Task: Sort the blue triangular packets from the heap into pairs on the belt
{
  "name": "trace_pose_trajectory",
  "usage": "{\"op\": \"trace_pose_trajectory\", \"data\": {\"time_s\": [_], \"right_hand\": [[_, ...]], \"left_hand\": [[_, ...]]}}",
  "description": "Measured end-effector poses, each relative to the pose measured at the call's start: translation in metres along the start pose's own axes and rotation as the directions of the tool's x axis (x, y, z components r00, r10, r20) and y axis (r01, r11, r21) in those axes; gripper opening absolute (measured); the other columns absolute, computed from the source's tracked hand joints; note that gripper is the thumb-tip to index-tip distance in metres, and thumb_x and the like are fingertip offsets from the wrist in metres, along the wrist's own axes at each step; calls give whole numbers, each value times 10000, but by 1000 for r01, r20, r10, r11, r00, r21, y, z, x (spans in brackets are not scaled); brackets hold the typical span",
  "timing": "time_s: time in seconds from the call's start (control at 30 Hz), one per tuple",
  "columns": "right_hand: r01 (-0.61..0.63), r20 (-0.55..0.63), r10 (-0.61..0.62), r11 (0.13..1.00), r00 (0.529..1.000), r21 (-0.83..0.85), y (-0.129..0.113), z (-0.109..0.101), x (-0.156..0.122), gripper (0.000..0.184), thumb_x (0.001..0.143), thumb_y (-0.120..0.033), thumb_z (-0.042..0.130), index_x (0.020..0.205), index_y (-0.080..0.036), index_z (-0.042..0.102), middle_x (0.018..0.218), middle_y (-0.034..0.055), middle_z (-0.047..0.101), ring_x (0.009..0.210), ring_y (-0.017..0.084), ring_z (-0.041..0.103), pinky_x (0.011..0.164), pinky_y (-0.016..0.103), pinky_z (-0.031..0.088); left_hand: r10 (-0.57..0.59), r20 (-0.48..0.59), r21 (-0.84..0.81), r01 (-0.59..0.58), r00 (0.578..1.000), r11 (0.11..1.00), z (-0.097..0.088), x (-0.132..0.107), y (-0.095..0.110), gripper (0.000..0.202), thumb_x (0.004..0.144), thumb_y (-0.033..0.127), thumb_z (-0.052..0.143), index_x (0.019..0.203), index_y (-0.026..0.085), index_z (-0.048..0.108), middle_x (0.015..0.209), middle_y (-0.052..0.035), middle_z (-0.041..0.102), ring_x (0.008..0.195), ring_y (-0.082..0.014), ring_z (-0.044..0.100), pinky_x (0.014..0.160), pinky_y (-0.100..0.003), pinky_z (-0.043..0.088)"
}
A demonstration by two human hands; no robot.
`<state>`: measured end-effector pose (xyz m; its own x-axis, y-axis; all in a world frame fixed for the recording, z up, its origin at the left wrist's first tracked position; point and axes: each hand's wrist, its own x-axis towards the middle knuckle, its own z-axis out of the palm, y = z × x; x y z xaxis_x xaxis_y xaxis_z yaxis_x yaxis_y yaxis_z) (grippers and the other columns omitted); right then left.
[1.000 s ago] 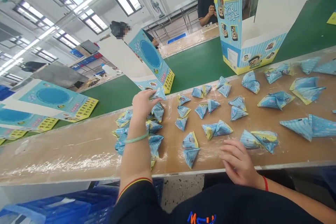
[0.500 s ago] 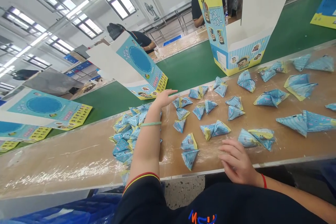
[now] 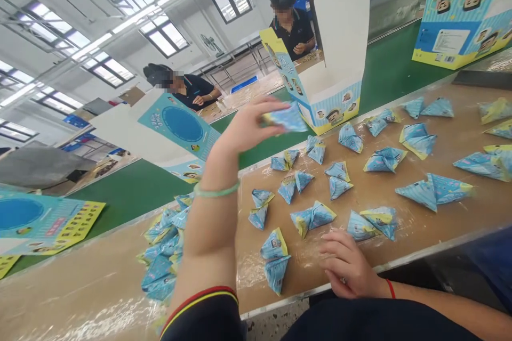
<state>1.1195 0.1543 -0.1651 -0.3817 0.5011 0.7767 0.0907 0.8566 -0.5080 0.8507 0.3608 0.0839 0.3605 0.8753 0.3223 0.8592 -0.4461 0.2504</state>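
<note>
My left hand point(image 3: 256, 122) is raised over the green strip, its thumb and fingers closed on a blue and yellow triangular packet point(image 3: 288, 117). Blur hides whether this is one packet or a pair. Just beyond it stands an open blue and yellow carton point(image 3: 336, 109) with its white lid up. My right hand point(image 3: 346, 264) rests near the front edge of the brown table, fingers loosely bent and holding nothing. Close to its fingertips lies a pair of packets point(image 3: 372, 224). More paired packets point(image 3: 313, 218) are spread in rows across the table.
A heap of packets point(image 3: 164, 256) lies left of my left forearm. Another open carton point(image 3: 180, 128) stands behind that arm, with a further carton point(image 3: 52, 221) at far left and one at upper right point(image 3: 460, 16). Two people sit across the green conveyor point(image 3: 384, 74).
My left hand has lifted a packet from the table and carried it up toward the open carton. The view has shifted; my right hand stays near the table edge.
</note>
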Motion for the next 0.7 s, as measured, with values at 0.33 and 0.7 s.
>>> {"op": "trace_pose_trajectory", "data": {"time_s": [0.33, 0.7], "right_hand": [[-28, -57, 28, 1000, 998, -7, 7, 2, -2, 228, 860, -40, 524, 968, -221, 610, 1009, 60, 681, 1126, 224, 606, 977, 399, 537], [-6, 51, 0, 993, 999, 117, -4, -17, 6, 216, 874, -56, 533, 1020, -169, 644, 1067, 93, 674, 1160, 267, 577, 977, 432, 508]], "left_hand": [[219, -356, 235, -139, 909, 962, 73, 173, 30, 452, 926, 402, 649, 1345, 244, 586, 1554, -95, 420, 1546, -350, 232, 1216, -600, 288], [-210, -80, 388, 225, 974, 894, -31, -85, -26, 448, 867, 352, 628, 1288, 200, 648, 1279, -101, 648, 1186, -269, 615, 1039, -424, 488]]}}
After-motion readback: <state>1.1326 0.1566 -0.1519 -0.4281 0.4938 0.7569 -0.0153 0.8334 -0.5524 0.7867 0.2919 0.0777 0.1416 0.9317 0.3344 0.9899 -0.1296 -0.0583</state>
